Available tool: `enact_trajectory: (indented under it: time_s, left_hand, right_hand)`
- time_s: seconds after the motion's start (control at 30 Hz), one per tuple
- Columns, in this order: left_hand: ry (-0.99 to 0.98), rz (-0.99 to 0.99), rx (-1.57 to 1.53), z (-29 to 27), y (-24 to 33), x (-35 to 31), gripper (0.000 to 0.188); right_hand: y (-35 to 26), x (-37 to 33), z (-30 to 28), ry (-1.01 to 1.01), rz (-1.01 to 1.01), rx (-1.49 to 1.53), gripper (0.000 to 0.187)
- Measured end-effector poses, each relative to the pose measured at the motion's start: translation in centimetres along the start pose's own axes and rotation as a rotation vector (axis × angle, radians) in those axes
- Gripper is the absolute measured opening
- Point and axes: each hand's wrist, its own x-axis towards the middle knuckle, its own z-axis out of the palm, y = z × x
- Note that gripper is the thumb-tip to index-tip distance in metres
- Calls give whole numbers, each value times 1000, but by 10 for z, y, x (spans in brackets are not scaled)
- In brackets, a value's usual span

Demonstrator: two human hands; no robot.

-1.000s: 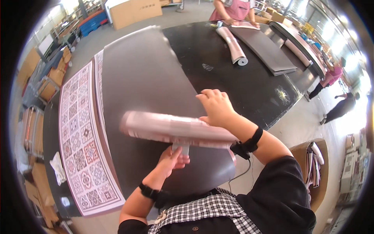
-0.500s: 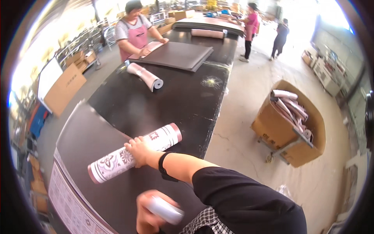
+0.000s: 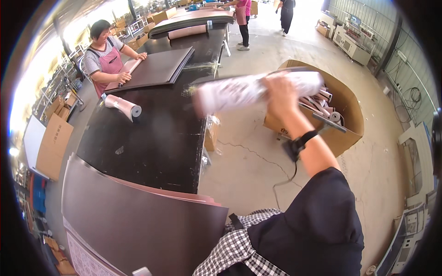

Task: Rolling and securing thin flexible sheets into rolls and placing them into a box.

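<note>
My right hand (image 3: 282, 94) is closed around a rolled-up mat (image 3: 232, 95), white with a blurred dark pattern and pinkish ends. The roll is held in the air, tilted slightly, its right end in front of a large cardboard box (image 3: 352, 126) that holds several similar rolls (image 3: 335, 116). A dark band (image 3: 301, 142) is on my right wrist. My left hand is out of view. At the bottom edge, the tip of a small whitish object (image 3: 142, 272) shows over a stack of dark mats (image 3: 138, 214).
Across the black table (image 3: 152, 142), a person in a pink apron (image 3: 108, 64) rolls a mat on another mat stack (image 3: 159, 69). A loose roll (image 3: 120, 106) lies nearby, another roll (image 3: 188, 31) farther off. Two people stand beyond. A cable (image 3: 282, 184) hangs by my arm.
My right hand has lifted the patterned roll off the mat stack and carried it right, toward the box. My left hand has dropped out of view. The whole view has turned right.
</note>
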Motion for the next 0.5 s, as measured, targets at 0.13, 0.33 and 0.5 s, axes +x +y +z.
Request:
enact_trajectory:
  time_s: [0.13, 0.33, 0.5]
  left_hand:
    - [303, -156, 255, -60, -11, -20, 46]
    - [802, -356, 1226, -127, -39, -38, 46]
    - [853, -393, 1259, -142, -87, -79, 54]
  right_hand:
    - [33, -22, -27, -96, 309, 163, 105]
    - [-110, -121, 3, -862, -344, 749, 75]
    - [-207, -187, -43, -931, -893, 941, 68]
